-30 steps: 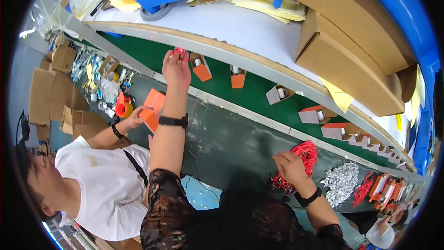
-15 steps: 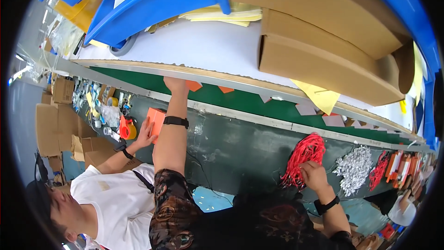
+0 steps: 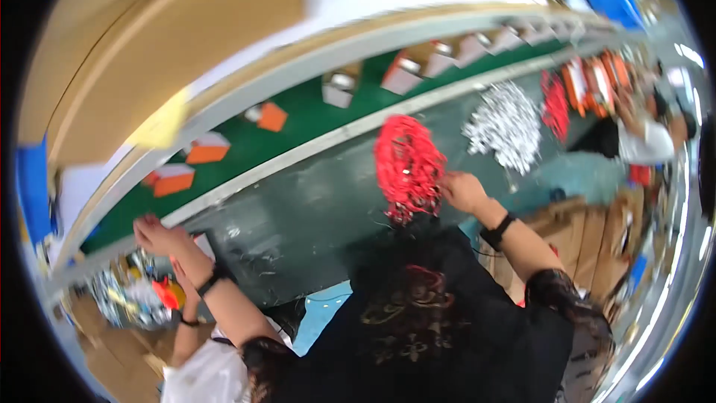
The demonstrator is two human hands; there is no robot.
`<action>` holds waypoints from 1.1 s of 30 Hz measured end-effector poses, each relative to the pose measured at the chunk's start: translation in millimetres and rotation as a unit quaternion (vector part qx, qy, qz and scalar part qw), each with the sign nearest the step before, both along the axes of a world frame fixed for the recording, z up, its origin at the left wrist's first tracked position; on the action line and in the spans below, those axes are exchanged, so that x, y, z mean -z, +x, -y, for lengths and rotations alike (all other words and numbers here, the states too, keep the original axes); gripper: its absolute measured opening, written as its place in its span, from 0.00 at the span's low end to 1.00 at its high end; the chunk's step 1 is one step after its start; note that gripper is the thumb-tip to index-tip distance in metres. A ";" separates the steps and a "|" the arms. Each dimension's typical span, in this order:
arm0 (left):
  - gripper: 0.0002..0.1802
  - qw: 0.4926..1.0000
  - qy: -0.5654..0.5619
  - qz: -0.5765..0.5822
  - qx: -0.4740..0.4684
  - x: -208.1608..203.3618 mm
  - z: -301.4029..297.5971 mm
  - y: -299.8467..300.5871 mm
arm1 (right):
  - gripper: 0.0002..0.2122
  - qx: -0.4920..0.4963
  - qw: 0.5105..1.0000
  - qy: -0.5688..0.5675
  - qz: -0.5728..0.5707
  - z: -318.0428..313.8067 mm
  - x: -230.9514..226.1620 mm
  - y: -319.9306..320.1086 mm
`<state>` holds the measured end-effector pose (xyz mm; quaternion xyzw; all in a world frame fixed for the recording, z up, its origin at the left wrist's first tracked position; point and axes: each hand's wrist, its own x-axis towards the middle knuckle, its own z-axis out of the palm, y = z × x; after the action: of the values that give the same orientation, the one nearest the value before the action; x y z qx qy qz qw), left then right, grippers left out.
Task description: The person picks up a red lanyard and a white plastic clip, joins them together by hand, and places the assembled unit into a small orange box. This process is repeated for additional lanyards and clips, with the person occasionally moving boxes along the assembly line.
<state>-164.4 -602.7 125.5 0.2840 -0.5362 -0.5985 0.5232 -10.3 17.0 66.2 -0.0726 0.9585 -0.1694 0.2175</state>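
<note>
The left hand (image 3: 158,236) and right hand (image 3: 464,192) are well apart, their grips unclear. Tangles in the red cords (image 3: 406,158) could make one tug drag several.

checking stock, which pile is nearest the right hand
The large red pile, beside the right hand; the silver pile and small red pile lie farther off.

One left hand (image 3: 160,237) and one right hand (image 3: 464,192) are showing; two red cord bundles (image 3: 403,160) and one silvery heap (image 3: 504,128) are lying nearby; at least seven boxes (image 3: 272,117) are standing beyond.
</note>
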 end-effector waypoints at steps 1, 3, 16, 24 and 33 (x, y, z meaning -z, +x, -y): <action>0.06 0.999 -0.032 0.009 0.013 21.7 5.0 23.6 | 0.08 0.011 1.000 0.005 -0.019 -13.1 4.8 8.8; 0.08 0.985 -0.055 0.152 0.062 63.5 -62.5 58.8 | 0.08 0.035 0.999 0.012 -0.038 -38.1 12.6 25.1; 0.17 0.685 -0.345 0.398 0.503 143.0 -442.9 50.2 | 0.08 0.177 0.982 -0.050 -0.039 -137.5 13.2 108.4; 0.13 0.541 -0.473 0.562 0.409 162.6 -457.6 27.2 | 0.07 0.251 0.967 -0.043 -0.032 -198.4 7.4 180.4; 0.12 0.657 -0.603 0.271 0.363 69.1 -432.4 83.2 | 0.07 0.194 0.977 -0.047 -0.073 -213.0 47.4 107.1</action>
<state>-81.2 -170.3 56.4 -0.1612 -0.9577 -0.1832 0.1524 96.9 230.0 18.8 0.0921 0.9587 -0.2474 0.1061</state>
